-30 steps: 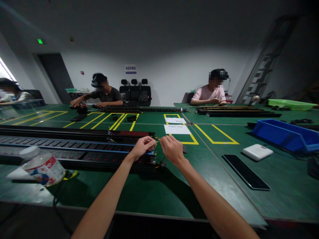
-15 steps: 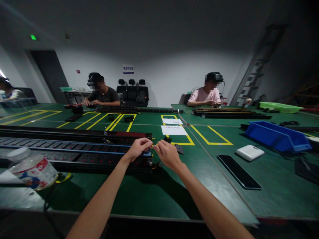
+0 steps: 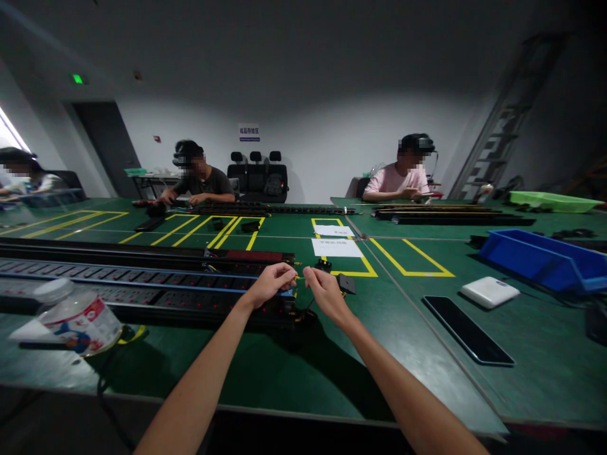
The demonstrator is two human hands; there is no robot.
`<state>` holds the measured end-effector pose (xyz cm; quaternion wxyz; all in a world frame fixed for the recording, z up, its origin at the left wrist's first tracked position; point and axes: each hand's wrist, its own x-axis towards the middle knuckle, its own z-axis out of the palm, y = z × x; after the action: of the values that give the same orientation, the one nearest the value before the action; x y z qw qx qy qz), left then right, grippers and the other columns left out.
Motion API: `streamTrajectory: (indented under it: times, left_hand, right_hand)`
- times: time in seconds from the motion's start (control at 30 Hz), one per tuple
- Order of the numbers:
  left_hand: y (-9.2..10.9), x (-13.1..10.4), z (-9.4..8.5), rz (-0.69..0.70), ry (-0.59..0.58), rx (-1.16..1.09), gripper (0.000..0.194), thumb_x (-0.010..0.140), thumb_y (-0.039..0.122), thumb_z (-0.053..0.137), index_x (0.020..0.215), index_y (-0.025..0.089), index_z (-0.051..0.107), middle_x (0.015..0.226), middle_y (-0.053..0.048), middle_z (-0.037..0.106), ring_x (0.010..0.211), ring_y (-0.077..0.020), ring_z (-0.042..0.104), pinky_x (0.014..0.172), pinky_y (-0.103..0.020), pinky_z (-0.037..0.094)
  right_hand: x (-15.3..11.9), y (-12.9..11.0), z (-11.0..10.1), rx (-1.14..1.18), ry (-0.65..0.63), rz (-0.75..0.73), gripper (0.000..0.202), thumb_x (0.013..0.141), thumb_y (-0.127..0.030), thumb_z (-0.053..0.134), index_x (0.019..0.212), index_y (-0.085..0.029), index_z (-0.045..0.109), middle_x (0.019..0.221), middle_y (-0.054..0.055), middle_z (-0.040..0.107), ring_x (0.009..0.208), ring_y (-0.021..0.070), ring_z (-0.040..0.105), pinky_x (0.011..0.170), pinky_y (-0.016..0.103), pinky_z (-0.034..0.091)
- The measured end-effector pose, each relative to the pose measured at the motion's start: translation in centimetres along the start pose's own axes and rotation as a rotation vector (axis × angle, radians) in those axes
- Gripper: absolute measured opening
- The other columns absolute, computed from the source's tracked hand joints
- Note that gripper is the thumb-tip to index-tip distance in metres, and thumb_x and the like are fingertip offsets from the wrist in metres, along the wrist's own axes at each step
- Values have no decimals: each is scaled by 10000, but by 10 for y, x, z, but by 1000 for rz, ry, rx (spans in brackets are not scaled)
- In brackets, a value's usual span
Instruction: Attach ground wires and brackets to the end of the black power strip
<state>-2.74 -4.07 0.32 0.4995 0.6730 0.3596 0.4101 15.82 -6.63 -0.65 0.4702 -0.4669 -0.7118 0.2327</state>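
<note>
Several long black power strips point(image 3: 184, 301), dotted with red sockets, lie side by side on the green table. At their right ends, my left hand point(image 3: 272, 284) is closed in a pinch on a thin yellow-green wire point(image 3: 300, 278). My right hand point(image 3: 324, 292) pinches the same wire from the other side, a small gap apart from the left. The fingers hide the wire's tips. Just beyond my right hand lie a small black part point(image 3: 324, 265) and a flat black end piece point(image 3: 347, 284).
A clear plastic jar point(image 3: 80, 319) stands at front left. On the right are a phone point(image 3: 467, 330), a white box point(image 3: 490, 294) and a blue bin point(image 3: 540, 262). Paper labels point(image 3: 337, 248) lie ahead. Co-workers point(image 3: 206, 180) sit across the table.
My hands have drawn slightly apart, and a short stretch of yellow-green wire now shows between them. The whole view has shifted a little, with things appearing further right.
</note>
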Motion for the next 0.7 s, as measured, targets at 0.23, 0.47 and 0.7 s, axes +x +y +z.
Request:
streamTrajectory:
  times: [0.23, 0.47, 0.7]
  left_hand:
    - [-7, 3, 0, 1, 45, -37, 419, 816, 550, 687, 929, 159, 590, 711, -28, 692, 570, -96, 553, 589, -231, 418]
    - [-1, 0, 2, 20, 59, -56, 403, 806, 528, 709, 915, 159, 591, 769, -33, 698, 623, -106, 585, 603, -234, 435]
    - [-5, 1, 2, 61, 110, -28, 398, 795, 514, 723, 921, 158, 598, 833, -35, 690, 749, -142, 636, 645, -244, 455]
  right_hand:
    - [3, -5, 2, 502, -99, 298, 614, 852, -764, 431, 586, -211, 456, 489, -54, 319, 418, 90, 296, 405, 229, 193]
    - [1, -9, -2, 818, -232, 496, 465, 742, -617, 695, 684, -189, 522, 512, -90, 342, 407, 52, 249, 400, 208, 107]
    - [-1, -5, -3, 916, -350, 532, 468, 771, -605, 717, 753, -147, 623, 500, -75, 382, 428, 44, 244, 401, 206, 110]
